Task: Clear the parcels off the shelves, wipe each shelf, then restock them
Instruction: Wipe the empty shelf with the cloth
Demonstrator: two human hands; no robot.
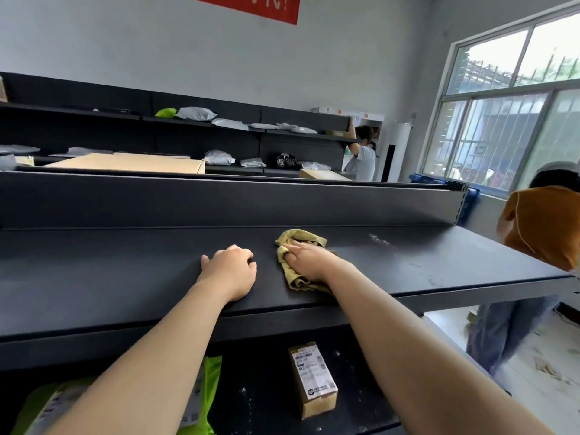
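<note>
A dark grey top shelf (125, 265) runs across the view with no parcels on it. My right hand (309, 259) lies flat on a crumpled yellow cloth (299, 238) and presses it onto the shelf. My left hand (230, 270) rests on the bare shelf just left of the cloth, its fingers loosely curled and holding nothing. Pale dust marks (381, 240) show on the shelf to the right of the cloth. On the shelf below lie a small brown box with a label (314, 379) and a green mailer bag (201, 394), partly hidden by my arms.
A person in an orange top (539, 224) stands at the shelf's right end. Behind, dark wall shelves (301, 119) carry white mailer bags and cardboard boxes (131, 163); another person (362, 155) reaches up there. A barred window (508, 114) is at the right.
</note>
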